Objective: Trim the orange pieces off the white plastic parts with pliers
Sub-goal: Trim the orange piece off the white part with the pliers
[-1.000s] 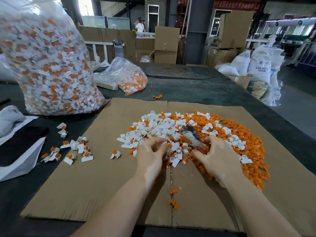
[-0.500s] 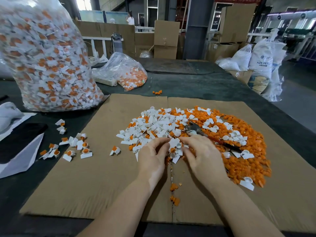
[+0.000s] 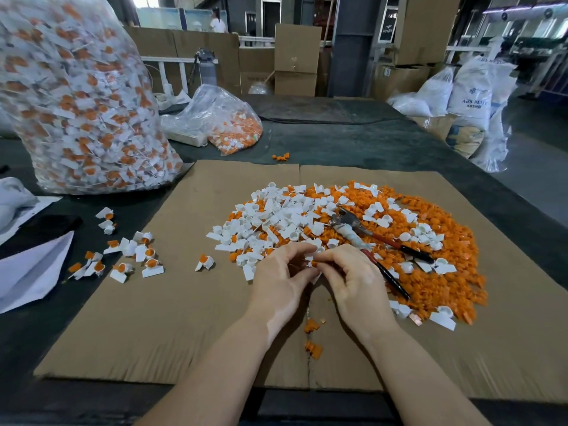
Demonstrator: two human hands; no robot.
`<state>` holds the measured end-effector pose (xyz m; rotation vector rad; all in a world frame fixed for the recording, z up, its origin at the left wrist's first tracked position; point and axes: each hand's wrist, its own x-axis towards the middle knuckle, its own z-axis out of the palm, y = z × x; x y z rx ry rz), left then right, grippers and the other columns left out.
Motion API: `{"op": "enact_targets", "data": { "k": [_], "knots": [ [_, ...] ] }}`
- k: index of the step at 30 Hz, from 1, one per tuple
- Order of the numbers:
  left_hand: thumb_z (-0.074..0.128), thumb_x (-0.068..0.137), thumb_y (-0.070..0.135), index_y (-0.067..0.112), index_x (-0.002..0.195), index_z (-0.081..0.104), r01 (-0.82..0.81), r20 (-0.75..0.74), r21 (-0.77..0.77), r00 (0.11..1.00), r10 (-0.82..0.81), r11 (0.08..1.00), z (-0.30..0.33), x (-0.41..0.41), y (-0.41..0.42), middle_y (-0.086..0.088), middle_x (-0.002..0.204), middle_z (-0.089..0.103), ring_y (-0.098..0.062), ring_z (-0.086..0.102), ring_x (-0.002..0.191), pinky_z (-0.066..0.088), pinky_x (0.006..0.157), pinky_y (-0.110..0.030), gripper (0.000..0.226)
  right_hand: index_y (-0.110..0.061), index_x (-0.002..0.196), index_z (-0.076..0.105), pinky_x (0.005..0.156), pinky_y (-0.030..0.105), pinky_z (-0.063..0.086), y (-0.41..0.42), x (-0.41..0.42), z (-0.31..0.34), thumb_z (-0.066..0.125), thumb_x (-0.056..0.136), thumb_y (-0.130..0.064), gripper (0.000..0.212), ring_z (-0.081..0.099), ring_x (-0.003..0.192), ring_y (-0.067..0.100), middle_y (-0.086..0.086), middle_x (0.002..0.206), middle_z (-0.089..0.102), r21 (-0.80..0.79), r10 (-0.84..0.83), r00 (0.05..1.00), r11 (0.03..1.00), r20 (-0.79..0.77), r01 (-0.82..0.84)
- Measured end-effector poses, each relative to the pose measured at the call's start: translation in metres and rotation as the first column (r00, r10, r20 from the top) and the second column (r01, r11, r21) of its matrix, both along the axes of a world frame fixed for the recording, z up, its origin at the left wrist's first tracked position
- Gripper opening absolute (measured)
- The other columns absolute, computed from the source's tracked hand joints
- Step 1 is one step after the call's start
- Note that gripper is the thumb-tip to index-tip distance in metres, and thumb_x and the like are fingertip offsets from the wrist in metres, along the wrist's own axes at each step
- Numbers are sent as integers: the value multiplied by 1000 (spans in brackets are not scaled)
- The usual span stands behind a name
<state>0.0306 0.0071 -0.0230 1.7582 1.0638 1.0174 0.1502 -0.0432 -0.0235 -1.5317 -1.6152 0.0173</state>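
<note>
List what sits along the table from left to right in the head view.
White paper → small group of untrimmed parts → left hand → right hand → pliers → orange scrap pile.

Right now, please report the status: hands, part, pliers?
Left hand and right hand both pinch one small white plastic part. Red-handled metal pliers lie unheld on the orange pile. Nothing in the way.
</note>
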Motion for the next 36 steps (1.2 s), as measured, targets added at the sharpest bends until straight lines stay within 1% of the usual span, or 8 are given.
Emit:
{"op": "enact_targets", "data": {
  "k": [4, 13, 16, 20, 24, 27, 31, 36],
  "knots": [
    [70, 83, 11, 35, 98, 59, 16, 3, -4, 1000, -16, 1000, 0, -2, -1, 15, 93, 62, -7, 59, 92, 47, 85, -19, 30, -9, 92, 70, 83, 16, 45, 0, 2, -1, 61, 85, 2, 15, 58, 91, 11, -2, 89, 65, 10, 22, 999, 1000, -47, -21],
    [68, 85, 13, 33, 105, 61, -8, 22, 49, 1000, 7, 999, 0, -1, -4, 14, 97, 62, -2, 58, 86, 43, 72, -6, 29, -11, 92, 69, 79, 27, 51, -1, 2, -2, 64, 84, -1, 14, 59, 88, 11, -5, 88, 63, 70, -9, 998, 997, -61, 13],
    [67, 86, 16, 36, 101, 61, -96, 40, 139, 995, 91, 986, 0, -2, -5, 14, 102, 58, 3, 53, 91, 38, 73, -1, 26, -11, 92, 70, 76, 28, 52, -2, 2, -1, 65, 84, -4, 11, 60, 85, 12, -4, 87, 64, 85, -33, 997, 996, -65, 39],
    [64, 87, 17, 28, 96, 66, -305, 52, 213, 952, 301, 928, 4, -20, 6, 16, 89, 52, -7, 48, 97, 32, 76, -3, 14, -10, 90, 70, 76, 28, 52, -2, 2, -2, 66, 84, -5, 9, 60, 85, 12, -3, 86, 65, 83, -51, 997, 995, -61, 56],
    [59, 91, 22, 22, 101, 67, -552, -137, 221, 799, 586, 804, 0, -60, 29, -1, 101, 50, -21, 38, 105, 27, 89, -25, 13, -8, 89, 70, 74, 30, 52, -1, 1, -2, 67, 83, -3, 9, 61, 84, 14, -2, 85, 66, 89, -49, 997, 995, -64, 55],
    [57, 92, 22, 18, 107, 66, -539, -329, 195, 752, 572, 820, -6, -82, 35, -9, 116, 49, -29, 39, 113, 33, 97, -38, 18, -8, 88, 70, 73, 32, 53, 0, 0, -2, 67, 82, -2, 9, 61, 83, 15, -1, 84, 66, 93, -48, 997, 994, -59, 54],
    [56, 92, 14, 14, 107, 65, -410, -472, 299, 722, 507, 862, -7, -93, 39, -8, 107, 62, -27, 50, 101, 43, 87, -36, 17, -8, 89, 70, 73, 32, 53, 0, 1, -3, 68, 81, -2, 10, 61, 83, 16, -1, 84, 66, 88, -53, 998, 994, -44, 57],
    [53, 94, 15, 17, 115, 63, -492, -573, 327, 576, 583, 807, -3, -104, 45, -11, 114, 55, -30, 43, 112, 38, 91, -40, 24, -8, 89, 70, 76, 28, 52, -1, 2, -3, 68, 80, 1, 13, 61, 85, 16, 0, 85, 66, 69, -75, 997, 995, -26, 76]
  ]
}}
